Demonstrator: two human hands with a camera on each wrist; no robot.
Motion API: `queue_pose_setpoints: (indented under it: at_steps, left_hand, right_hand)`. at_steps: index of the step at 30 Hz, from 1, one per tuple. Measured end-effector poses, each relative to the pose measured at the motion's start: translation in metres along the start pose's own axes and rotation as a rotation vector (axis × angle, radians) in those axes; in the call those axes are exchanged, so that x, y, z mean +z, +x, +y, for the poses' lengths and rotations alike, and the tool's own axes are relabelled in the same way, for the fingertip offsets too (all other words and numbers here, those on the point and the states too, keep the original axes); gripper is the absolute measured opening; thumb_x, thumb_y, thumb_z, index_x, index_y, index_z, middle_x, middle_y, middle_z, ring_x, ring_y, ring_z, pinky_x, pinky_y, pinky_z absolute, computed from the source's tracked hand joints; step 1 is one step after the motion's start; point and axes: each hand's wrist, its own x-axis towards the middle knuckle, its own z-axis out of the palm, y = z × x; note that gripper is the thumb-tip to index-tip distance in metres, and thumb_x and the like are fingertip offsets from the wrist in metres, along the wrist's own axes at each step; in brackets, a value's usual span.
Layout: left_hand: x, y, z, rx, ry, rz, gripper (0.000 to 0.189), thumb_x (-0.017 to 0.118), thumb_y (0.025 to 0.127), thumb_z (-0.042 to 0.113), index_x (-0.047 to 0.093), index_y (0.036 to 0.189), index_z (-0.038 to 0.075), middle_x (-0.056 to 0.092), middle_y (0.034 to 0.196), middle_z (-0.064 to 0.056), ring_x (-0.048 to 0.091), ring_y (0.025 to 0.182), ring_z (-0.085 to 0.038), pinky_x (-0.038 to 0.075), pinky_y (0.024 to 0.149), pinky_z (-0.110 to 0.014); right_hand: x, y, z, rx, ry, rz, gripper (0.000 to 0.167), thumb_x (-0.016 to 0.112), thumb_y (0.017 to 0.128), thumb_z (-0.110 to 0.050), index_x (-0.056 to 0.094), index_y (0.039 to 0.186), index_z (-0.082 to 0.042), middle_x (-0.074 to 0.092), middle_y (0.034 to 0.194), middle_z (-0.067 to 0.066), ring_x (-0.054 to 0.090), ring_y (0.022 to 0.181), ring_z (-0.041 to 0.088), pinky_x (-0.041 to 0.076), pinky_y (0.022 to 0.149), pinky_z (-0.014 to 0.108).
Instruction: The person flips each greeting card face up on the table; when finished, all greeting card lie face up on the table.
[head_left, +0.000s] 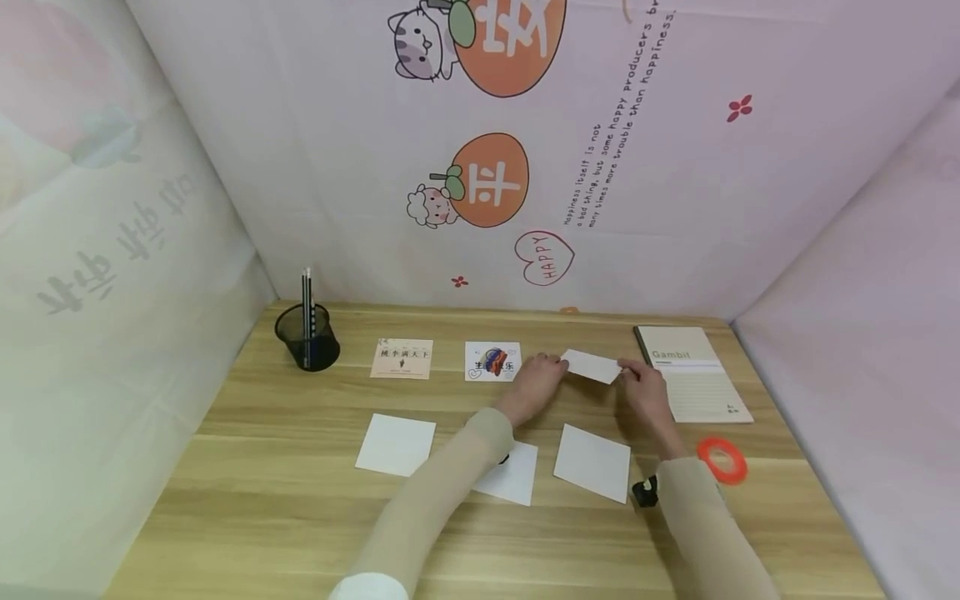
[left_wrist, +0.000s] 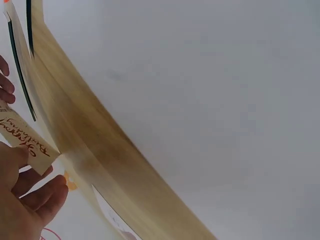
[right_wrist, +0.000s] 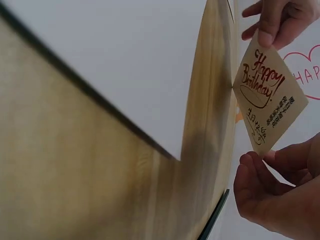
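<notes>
Between both hands a birthday card [head_left: 592, 367] is held up over the back of the table, its plain white side showing in the head view. The right wrist view shows its other face, with "Happy Birthday!" lettering on the card [right_wrist: 272, 90]. My left hand [head_left: 534, 385] pinches one corner between thumb and fingers. At the opposite corner, my right hand [head_left: 647, 393] pinches it too. A printed card [head_left: 492, 354] lies just left of my left hand, and another printed card [head_left: 401, 360] is farther left.
Nearer the front lie three white cards: a left card [head_left: 395, 442], a middle card [head_left: 517, 477] partly under my left forearm, and a right card [head_left: 592, 464]. A notebook [head_left: 701, 383] and a roll of red tape [head_left: 735, 468] are at right. A black mesh pencil cup [head_left: 318, 350] stands back left.
</notes>
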Motion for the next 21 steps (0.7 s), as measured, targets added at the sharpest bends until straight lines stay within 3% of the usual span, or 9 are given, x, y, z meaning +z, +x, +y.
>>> queue_pose_setpoints:
  at_steps: [3,5,10,14,17,21]
  left_hand:
    - [-0.004,0.000,-0.001,-0.011,0.022,0.018,0.026,0.057,0.096,0.011,0.064,0.120,0.019,0.066,0.115,0.001,0.061,0.102,-0.015,0.051,0.080,-0.028]
    - [-0.006,0.001,-0.001,-0.022,0.027,0.029,0.027,0.057,0.096,0.011,0.063,0.121,0.020,0.066,0.116,0.001,0.061,0.105,-0.015,0.051,0.082,-0.029]
    - [-0.009,0.001,-0.002,-0.056,-0.020,0.062,0.030,0.058,0.096,0.011,0.061,0.125,0.018,0.065,0.116,0.000,0.060,0.106,-0.015,0.050,0.084,-0.030]
    - [-0.010,0.000,-0.004,-0.079,-0.073,0.137,0.027,0.057,0.097,0.017,0.064,0.123,0.019,0.067,0.113,0.001,0.062,0.102,-0.015,0.050,0.080,-0.028]
    - [-0.009,-0.001,-0.008,-0.083,-0.120,0.197,0.025,0.057,0.097,0.021,0.066,0.120,0.018,0.068,0.111,0.001,0.063,0.098,-0.014,0.051,0.078,-0.027]
    - [-0.013,-0.002,-0.012,-0.070,-0.199,0.265,0.026,0.057,0.096,0.016,0.065,0.121,0.015,0.068,0.110,0.000,0.064,0.096,-0.013,0.052,0.082,-0.026]
  right_hand:
    - [0.001,-0.001,0.001,0.000,-0.015,0.020,0.032,0.043,0.098,-0.002,0.058,0.124,0.008,0.063,0.114,0.027,0.057,0.091,0.030,0.045,0.071,0.029]
    - [0.003,-0.004,0.002,-0.010,0.000,0.044,0.031,0.048,0.097,-0.003,0.059,0.124,0.007,0.064,0.114,0.026,0.059,0.098,0.032,0.045,0.074,0.026]
    - [0.008,-0.008,0.003,-0.027,0.118,0.175,0.027,0.059,0.094,-0.007,0.065,0.119,0.002,0.066,0.107,0.019,0.063,0.100,0.030,0.046,0.072,0.009]
    - [0.011,-0.010,0.004,-0.065,0.179,0.259,0.023,0.064,0.091,-0.007,0.069,0.113,-0.001,0.067,0.103,0.015,0.064,0.093,0.018,0.046,0.069,0.005]
    - [0.014,-0.011,0.006,-0.110,0.161,0.303,0.021,0.067,0.089,-0.004,0.070,0.110,-0.002,0.068,0.099,0.014,0.062,0.087,0.008,0.045,0.068,0.005]
    - [0.015,-0.011,0.005,-0.160,0.119,0.363,0.019,0.069,0.087,-0.004,0.072,0.106,-0.003,0.069,0.094,0.014,0.060,0.081,0.004,0.043,0.064,0.003]
